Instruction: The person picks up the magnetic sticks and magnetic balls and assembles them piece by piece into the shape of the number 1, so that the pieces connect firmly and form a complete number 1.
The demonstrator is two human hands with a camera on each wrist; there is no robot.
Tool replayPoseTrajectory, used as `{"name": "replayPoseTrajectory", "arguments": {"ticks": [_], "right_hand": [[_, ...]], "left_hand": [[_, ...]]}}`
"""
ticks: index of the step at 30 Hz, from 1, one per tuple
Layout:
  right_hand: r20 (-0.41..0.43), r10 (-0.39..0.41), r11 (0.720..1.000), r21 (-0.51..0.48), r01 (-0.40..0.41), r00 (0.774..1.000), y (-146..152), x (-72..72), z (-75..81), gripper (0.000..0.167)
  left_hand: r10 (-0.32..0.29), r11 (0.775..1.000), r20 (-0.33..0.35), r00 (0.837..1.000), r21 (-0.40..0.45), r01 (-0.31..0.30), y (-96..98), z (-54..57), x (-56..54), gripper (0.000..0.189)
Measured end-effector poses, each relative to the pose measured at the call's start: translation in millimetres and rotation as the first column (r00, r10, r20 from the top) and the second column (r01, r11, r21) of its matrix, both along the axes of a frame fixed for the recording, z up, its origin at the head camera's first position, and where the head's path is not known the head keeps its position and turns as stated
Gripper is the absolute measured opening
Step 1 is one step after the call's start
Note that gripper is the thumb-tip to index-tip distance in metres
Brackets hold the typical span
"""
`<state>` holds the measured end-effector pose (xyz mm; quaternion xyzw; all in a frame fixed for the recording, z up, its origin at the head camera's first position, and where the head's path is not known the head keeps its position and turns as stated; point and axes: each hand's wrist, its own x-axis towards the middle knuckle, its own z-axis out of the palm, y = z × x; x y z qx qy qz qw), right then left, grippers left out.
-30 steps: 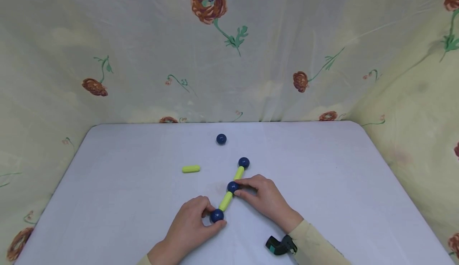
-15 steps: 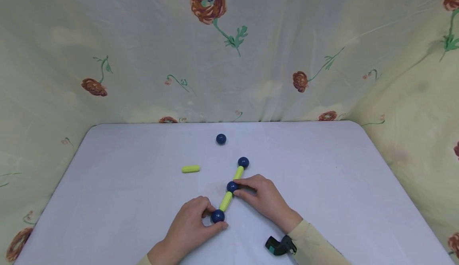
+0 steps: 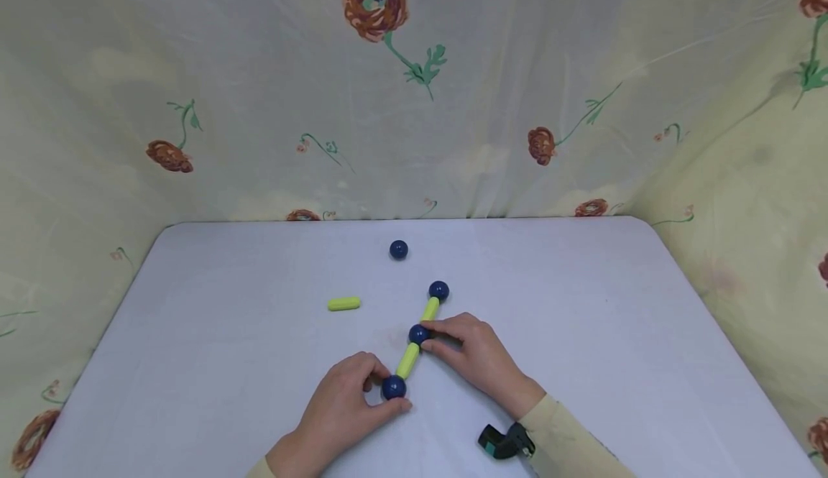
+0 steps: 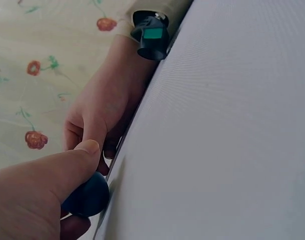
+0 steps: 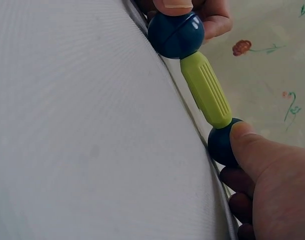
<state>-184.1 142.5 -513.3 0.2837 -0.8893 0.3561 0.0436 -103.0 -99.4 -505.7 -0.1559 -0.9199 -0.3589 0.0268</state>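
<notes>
A chain of dark blue balls and yellow-green rods lies slantwise on the white table. My left hand [image 3: 346,406] holds the near ball [image 3: 394,387] between thumb and fingers; the same grip shows in the left wrist view. My right hand [image 3: 481,356] pinches the middle ball [image 3: 419,335]. Between these two balls runs one ridged rod [image 5: 206,90], meeting a ball at each end. Beyond the right hand a second rod [image 3: 430,309] leads to the far ball [image 3: 438,291], which no hand touches.
A loose yellow-green rod [image 3: 343,304] lies left of the chain. One loose blue ball [image 3: 398,250] sits near the back of the white table [image 3: 226,284]. A black wrist camera [image 3: 507,441] is strapped at the right sleeve. Flowered cloth [image 3: 453,140] hangs behind the table.
The near ball has shifted very slightly right along with the left hand's fingertips. Both hands keep their hold, and the loose rod and ball stay where they were.
</notes>
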Motion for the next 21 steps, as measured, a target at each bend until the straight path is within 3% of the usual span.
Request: {"name": "replayPoseTrajectory", "arguments": {"ticks": [21], "right_hand": [[-0.008, -0.03, 0.999, 0.013, 0.03, 1.0, -0.8, -2.6, 0.1, 0.036]], "left_hand": [[0.031, 0.999, 0.017, 0.999, -0.011, -0.03, 0.7, 1.8, -0.3, 0.035]]}}
